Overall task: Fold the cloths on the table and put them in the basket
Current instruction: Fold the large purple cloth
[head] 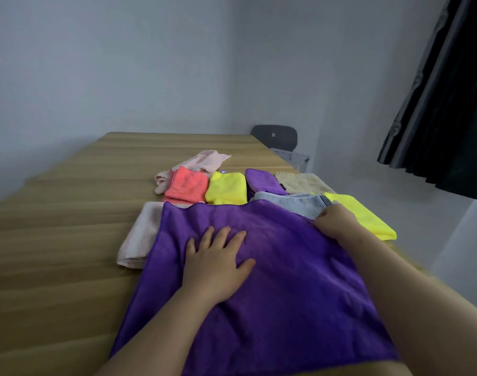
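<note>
The large purple cloth (286, 267), a soft, fleecy square with a stitched hem, lies spread flat on the near part of the wooden table (69, 240), its surface faintly rippled. The left hand (215, 267) rests palm down on its middle, fingers straight and fanned apart. The right hand (335, 221) sits at the cloth's far right corner with its fingers curled under; it seems to grip the hem there, though the fingertips are hidden. A pale pink cloth (142, 234) pokes out from beneath the left edge. Beyond lie a folded coral cloth (187, 185), a folded yellow cloth (226, 188), a small purple cloth (263, 181), a beige cloth (299, 183) with a zigzag edge, a grey towel (294, 202) (looped weave, dark stripes at one end) and a bright yellow cloth (362, 213). A crumpled pink cloth (202, 160) lies farthest. A white perforated basket (288, 154) stands beside the table's far right corner, before a dark chair (274, 135).
</note>
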The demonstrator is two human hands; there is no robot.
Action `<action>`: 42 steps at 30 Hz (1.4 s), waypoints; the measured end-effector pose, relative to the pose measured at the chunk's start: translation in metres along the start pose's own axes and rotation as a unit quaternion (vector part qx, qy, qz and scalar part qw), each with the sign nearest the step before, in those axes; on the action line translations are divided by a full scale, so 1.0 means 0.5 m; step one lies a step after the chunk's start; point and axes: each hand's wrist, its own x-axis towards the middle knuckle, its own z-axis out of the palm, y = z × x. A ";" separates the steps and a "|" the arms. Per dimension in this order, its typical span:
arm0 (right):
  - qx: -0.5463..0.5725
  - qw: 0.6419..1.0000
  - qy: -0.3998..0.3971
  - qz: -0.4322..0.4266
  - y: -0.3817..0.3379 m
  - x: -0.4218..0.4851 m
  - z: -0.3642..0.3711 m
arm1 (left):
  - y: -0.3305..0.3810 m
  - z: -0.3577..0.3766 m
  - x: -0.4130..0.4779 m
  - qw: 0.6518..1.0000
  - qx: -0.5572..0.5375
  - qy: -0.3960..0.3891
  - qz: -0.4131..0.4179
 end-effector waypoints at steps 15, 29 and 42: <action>0.311 0.938 0.155 -0.011 -0.010 0.017 -0.023 | -0.009 0.005 0.007 1.000 -0.015 -0.006 0.002; 0.061 0.943 0.094 -0.312 0.024 -0.208 0.074 | -0.023 -0.008 -0.007 0.982 -0.087 0.163 0.032; -0.048 0.931 -0.032 -0.359 0.072 -0.361 0.046 | -0.075 -0.059 -0.237 0.969 -0.086 0.000 0.231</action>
